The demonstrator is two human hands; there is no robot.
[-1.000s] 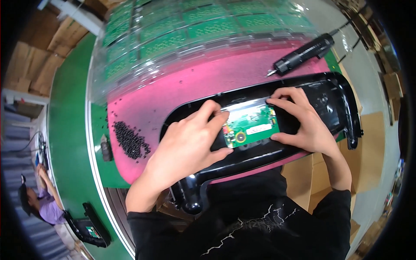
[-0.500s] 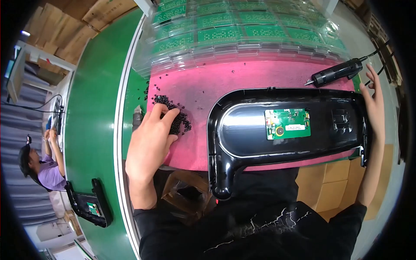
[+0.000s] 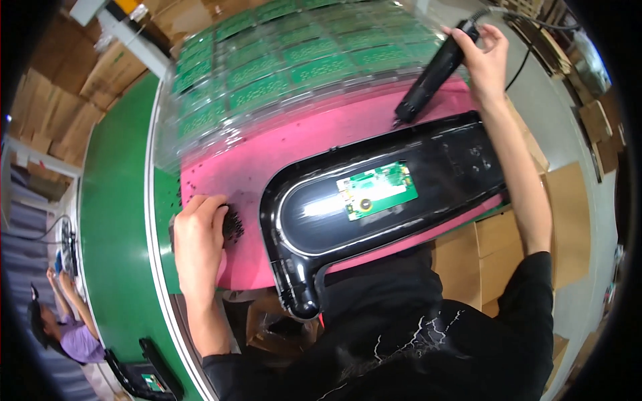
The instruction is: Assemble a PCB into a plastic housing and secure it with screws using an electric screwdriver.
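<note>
My left hand (image 3: 199,234) is at the pile of small black screws (image 3: 234,226) on the pink mat. Its fingers are bent together over the pile, and what lies between them is hidden. At the upper right, my right hand (image 3: 487,60) grips the cable end of a black electric screwdriver (image 3: 431,77), which slants with its bit down toward the mat. Between my arms lies a black plastic housing (image 3: 307,230), hollow side up. A green circuit board (image 3: 378,190) sits inside it.
Clear trays of green circuit boards (image 3: 307,50) are stacked along the mat's (image 3: 294,137) far side. An open cardboard box (image 3: 277,324) stands below the table edge. To the left, across a green surface (image 3: 117,200), a person (image 3: 70,334) works near another black housing (image 3: 150,377).
My right hand has gone from beside the lying screwdriver to gripping it, and the screwdriver now points downward. My left hand stays at the screws. The whole view has turned and shifted.
</note>
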